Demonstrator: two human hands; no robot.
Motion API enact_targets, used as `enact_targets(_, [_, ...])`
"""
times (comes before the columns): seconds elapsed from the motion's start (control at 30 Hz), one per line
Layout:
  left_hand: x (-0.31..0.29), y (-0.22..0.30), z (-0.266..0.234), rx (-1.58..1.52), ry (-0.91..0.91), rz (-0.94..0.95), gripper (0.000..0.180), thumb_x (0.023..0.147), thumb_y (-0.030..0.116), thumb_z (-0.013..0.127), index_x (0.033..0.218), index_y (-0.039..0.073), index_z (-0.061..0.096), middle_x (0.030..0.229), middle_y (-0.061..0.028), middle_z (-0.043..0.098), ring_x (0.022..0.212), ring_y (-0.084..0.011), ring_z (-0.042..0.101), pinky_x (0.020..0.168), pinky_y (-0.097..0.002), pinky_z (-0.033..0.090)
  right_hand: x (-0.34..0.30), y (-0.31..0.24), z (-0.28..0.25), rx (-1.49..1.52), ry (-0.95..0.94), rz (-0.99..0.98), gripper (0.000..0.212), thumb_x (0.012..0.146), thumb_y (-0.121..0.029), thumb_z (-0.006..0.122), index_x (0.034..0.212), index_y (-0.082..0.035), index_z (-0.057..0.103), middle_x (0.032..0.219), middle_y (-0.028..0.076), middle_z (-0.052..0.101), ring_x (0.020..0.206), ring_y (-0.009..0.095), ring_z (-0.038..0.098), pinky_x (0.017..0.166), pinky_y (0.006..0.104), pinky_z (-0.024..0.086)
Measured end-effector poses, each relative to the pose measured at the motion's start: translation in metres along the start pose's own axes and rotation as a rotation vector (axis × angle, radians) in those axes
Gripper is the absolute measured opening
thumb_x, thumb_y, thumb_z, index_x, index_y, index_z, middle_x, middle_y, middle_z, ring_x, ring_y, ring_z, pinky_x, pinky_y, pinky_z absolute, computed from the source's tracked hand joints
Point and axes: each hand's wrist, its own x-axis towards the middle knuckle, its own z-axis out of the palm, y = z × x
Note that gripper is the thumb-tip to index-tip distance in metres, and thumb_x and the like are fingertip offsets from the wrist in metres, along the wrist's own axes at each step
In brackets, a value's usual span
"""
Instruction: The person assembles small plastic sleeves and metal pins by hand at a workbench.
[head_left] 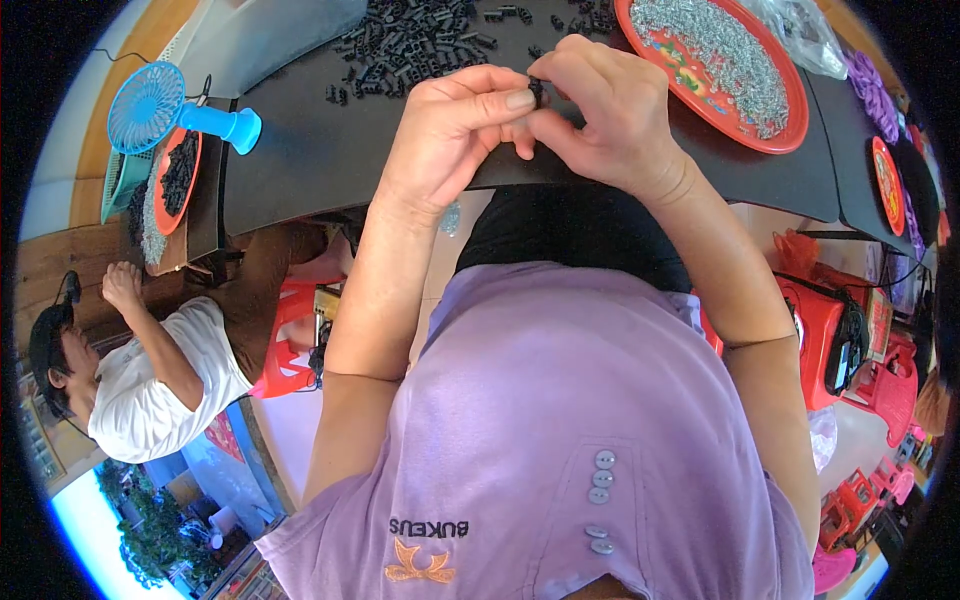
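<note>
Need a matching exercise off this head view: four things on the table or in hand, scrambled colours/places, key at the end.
1. Fan
2. Large red tray
3. Black pile
4. Small black piece

A. Loose on the dark table
B. At the fingertips of the left hand and right hand
C. Bright blue
D. Filled with shiny small bits

Pairs: 1-C, 2-D, 3-A, 4-B

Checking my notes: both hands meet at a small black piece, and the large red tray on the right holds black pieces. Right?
Not quite: the large red tray holds shiny clear pieces, as the head view shows. The left hand and right hand do meet at a small black piece.
</note>
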Motion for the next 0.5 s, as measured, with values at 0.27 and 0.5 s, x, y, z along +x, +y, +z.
enact_targets(0.27, [-0.0003,-0.0016,-0.0042,-0.021,-0.014,0.024,0.013,0.087,0.003,0.063,0.098,-0.005,0.065,0.091,-0.0147,0.067,0.07,-0.0228,0.064,0.065,-0.0321,0.054,-0.0014,-0.0023,-0.0013,0.148,-0.058,0.078,0.031,0.06,-0.015,0.074,0.087,-0.011,0.058,0.072,0.003,0.056,0.061,0.022,0.061,0.052,0.0342,0.047])
enact_targets(0.5, [-0.0003,-0.0021,-0.0027,-0.019,0.009,0.028,0.014,0.088,0.004,0.063,0.099,-0.005,0.066,0.094,-0.0154,0.067,0.075,-0.0225,0.064,0.065,-0.0331,0.054,-0.0018,-0.0024,0.0016,0.168,-0.052,0.107,0.032,0.062,-0.015,0.075,0.091,-0.01,0.06,0.074,0.003,0.056,0.062,0.022,0.061,0.053,0.0338,0.048])
